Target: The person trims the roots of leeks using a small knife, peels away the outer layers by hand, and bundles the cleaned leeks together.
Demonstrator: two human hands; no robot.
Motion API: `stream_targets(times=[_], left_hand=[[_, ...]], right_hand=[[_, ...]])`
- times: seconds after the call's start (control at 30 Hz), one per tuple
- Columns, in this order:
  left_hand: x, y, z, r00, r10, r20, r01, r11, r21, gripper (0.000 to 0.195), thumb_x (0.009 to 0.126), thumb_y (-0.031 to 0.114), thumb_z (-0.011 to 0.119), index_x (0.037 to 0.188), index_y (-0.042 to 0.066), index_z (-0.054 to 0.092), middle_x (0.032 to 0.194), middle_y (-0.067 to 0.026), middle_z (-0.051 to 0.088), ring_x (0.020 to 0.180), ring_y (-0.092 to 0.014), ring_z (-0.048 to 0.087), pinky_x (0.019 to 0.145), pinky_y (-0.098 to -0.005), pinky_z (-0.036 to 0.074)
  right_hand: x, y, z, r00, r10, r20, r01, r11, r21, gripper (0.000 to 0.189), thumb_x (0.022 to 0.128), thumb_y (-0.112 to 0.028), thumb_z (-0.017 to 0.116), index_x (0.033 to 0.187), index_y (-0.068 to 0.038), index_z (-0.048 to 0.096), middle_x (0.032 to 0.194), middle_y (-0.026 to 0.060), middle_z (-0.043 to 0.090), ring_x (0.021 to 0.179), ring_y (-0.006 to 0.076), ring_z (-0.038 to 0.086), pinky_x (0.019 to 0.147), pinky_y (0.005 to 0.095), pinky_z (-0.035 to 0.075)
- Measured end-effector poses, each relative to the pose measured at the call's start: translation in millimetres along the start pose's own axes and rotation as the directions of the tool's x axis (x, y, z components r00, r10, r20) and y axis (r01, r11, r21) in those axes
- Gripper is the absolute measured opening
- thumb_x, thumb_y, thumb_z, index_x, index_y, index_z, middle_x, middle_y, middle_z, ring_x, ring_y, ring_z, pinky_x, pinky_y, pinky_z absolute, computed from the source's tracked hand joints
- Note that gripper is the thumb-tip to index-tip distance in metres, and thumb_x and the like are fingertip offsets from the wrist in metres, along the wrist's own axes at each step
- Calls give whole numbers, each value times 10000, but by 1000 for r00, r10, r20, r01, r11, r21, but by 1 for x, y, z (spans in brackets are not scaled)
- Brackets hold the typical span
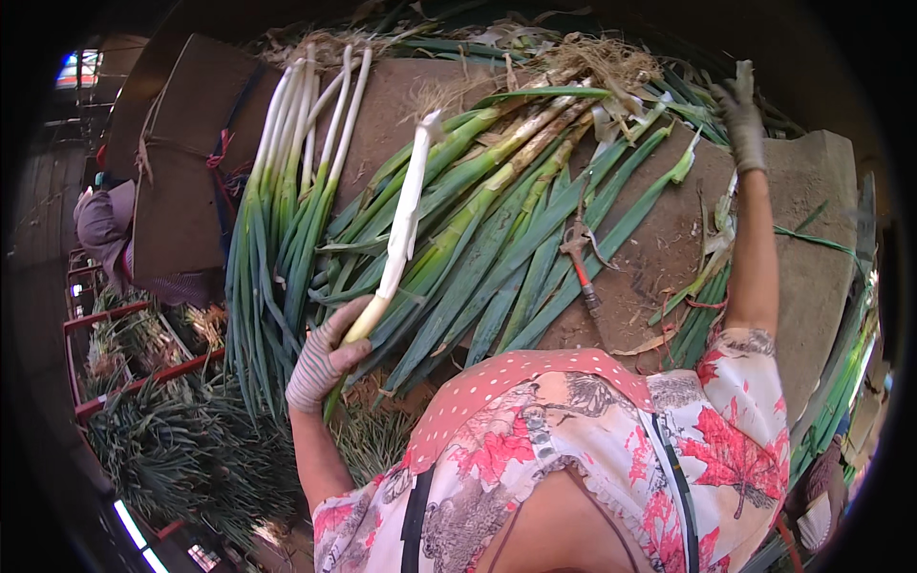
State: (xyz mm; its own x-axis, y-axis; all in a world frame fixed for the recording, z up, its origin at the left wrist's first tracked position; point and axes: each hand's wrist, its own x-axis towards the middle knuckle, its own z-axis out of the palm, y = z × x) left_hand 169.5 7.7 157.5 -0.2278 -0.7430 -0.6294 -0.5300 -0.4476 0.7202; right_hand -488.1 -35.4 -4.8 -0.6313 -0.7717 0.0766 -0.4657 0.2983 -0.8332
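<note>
My left hand (326, 362), in a striped glove, is closed around the lower part of a green onion stalk (401, 229), whose white, rooted end points up. Far to the right, my gloved right hand (741, 125) reaches out beside pale leaf scraps; a pale piece shows at its fingers, but whether it is gripped is unclear. Between the hands, untrimmed green onions (494, 186) with brown, dirty roots (602, 61) lie across the work surface (659, 247). A knife-like tool with a red handle part (584, 276) rests near their leaves. Peeled white green onions (286, 129) lie to the left.
A brown board (190, 157) tied with cord stands at the left, next to a person in a cap (107, 215). Heaped green onions (186, 444) fill the lower left by red metal bars (136, 387). A tied bunch (706, 315) lies right, near a padded edge (809, 251).
</note>
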Motion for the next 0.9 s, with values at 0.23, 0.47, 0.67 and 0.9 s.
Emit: stream_targets(times=[0.23, 0.47, 0.67, 0.9], left_hand=[[33, -4, 35, 967, 63, 248, 27, 939, -343, 728, 760, 354, 754, 1349, -10, 528, 746, -76, 580, 573, -139, 517, 541, -247, 428], [65, -111, 69, 844, 186, 504, 326, 568, -756, 506, 896, 332, 687, 1209, -41, 550, 934, -180, 685, 794, -293, 697, 760, -384, 569], [59, -120, 54, 820, 189, 540, 412, 460, -787, 480, 912, 335, 675, 1186, -42, 563, 838, -171, 670, 690, -261, 678, 635, -357, 581], [-2, -75, -48, 906, 112, 408, 130, 844, -520, 704, 776, 482, 759, 1187, -45, 538, 742, -123, 608, 560, -144, 559, 491, -238, 441]], right_hand=[[-222, -150, 226, 496, -442, 747, -797, 111, 594, 533, 970, -316, 610, 1409, -38, 490, 1231, 156, 662, 663, 71, 608, 559, 193, 486], [-226, -162, 206, 517, -408, 753, -700, 306, 646, 616, 852, -186, 703, 1395, 18, 494, 1068, 116, 719, 799, 123, 638, 608, 222, 456], [-228, -168, 223, 538, -267, 800, -665, 449, 597, 407, 789, -107, 671, 1171, 23, 622, 988, 137, 729, 754, 164, 665, 573, 261, 473], [-41, -25, 195, 982, -61, 180, -99, 644, 759, 204, 915, -268, 636, 964, -76, 683, 819, 74, 682, 697, 261, 656, 624, 361, 513]])
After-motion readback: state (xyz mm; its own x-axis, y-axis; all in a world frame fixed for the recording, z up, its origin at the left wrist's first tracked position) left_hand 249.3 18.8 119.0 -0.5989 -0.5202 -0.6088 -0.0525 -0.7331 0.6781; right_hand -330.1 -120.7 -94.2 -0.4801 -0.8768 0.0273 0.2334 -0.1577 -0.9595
